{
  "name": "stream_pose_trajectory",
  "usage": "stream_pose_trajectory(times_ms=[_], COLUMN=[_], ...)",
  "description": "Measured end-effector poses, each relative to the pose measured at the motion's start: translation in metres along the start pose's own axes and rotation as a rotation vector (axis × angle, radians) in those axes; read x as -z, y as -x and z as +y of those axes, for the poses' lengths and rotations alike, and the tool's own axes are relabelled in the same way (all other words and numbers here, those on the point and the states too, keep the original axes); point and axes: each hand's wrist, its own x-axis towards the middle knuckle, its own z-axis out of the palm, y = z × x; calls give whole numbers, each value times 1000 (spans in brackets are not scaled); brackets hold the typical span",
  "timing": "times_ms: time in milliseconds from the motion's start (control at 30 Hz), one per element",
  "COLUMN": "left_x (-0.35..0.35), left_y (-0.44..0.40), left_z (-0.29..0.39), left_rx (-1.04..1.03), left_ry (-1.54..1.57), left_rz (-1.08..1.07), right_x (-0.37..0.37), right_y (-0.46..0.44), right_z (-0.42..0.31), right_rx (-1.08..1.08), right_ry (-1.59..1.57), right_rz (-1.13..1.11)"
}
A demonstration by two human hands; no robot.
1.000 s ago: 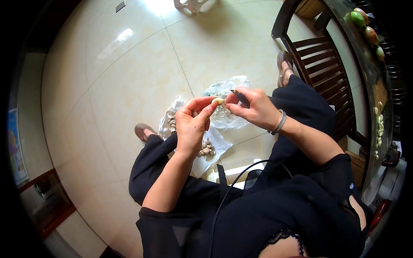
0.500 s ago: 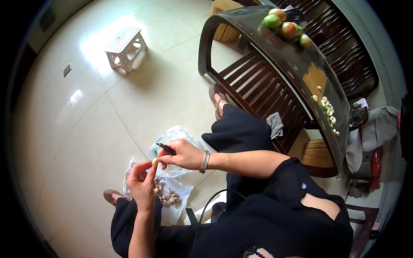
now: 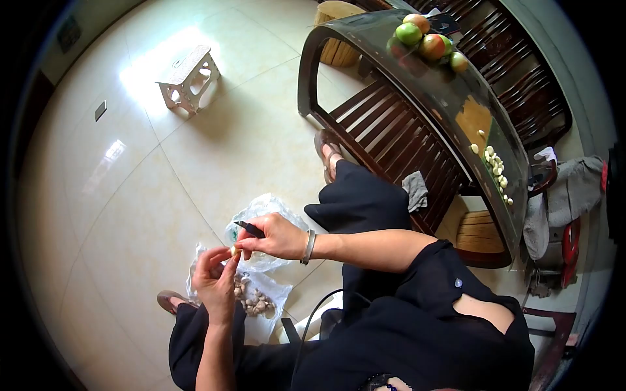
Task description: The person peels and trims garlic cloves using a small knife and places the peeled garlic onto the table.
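My left hand (image 3: 216, 277) is closed, its thumb and fingertips pinching a pale garlic clove (image 3: 235, 250). From the other side, my right hand (image 3: 277, 238) meets it, thumb and fingertips touching the clove. A small knife (image 3: 253, 229) with a black handle lies in the right hand's grip, its short tip pointing left. Below the hands, unpeeled garlic (image 3: 257, 304) is heaped on a white plastic bag (image 3: 277, 290) on the floor. Another crumpled clear bag (image 3: 264, 207) lies just beyond the right hand. Peeled garlic cloves (image 3: 497, 168) are spread on the glass-topped table (image 3: 417, 85).
Several green and red round fruits (image 3: 432, 46) sit at the table's far end. A grey cloth (image 3: 415, 190) rests on its slatted lower shelf. A white folding stool (image 3: 189, 75) stands on the tiled floor. Wooden seating (image 3: 515, 78) runs behind the table.
The clove has shifted slightly down between my fingertips, and my right hand has tilted a little with the knife. The view has shifted slightly.
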Motion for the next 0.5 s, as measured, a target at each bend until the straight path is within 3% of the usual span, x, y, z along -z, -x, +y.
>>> stream_pose_trajectory(times_ms=[200,500], left_x=[-4,2], left_y=[1,2], left_z=[5,4], left_rx=[92,183], left_ry=[75,103], left_rz=[-17,-38], right_x=[-1,-1], right_y=[1,3], right_z=[1,-5], right_rx=[117,-6], right_ry=[64,40], right_rz=[23,-63])
